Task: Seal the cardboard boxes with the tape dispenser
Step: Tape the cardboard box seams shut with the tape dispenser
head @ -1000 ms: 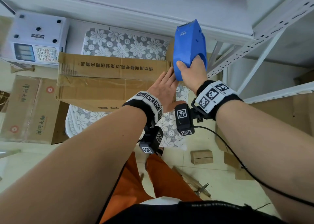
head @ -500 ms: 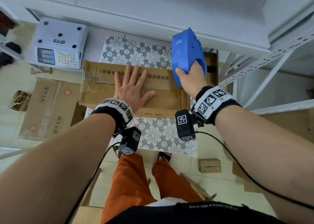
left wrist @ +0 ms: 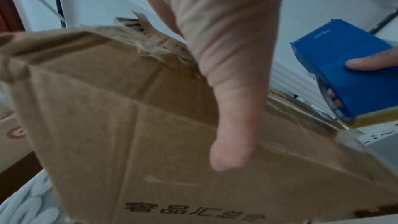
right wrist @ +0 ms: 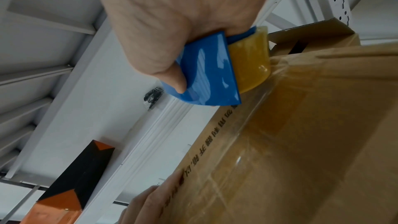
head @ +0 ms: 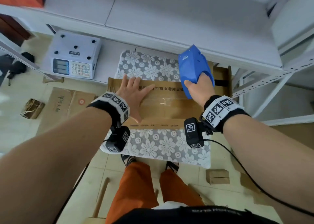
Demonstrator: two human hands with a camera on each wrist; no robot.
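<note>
Head view: the cardboard box (head: 169, 108) lies long side left-right on a floral cloth (head: 153, 147). The left hand (head: 134, 96) presses flat, fingers spread, on its top. At the box's right end, the right hand (head: 198, 89) grips the blue tape dispenser (head: 193, 67), nose pointing away; its tape roll is hidden here.

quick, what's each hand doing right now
Left hand: open, fingers flat on the box.
Right hand: closed round the tape dispenser, holding it against the box.
</note>
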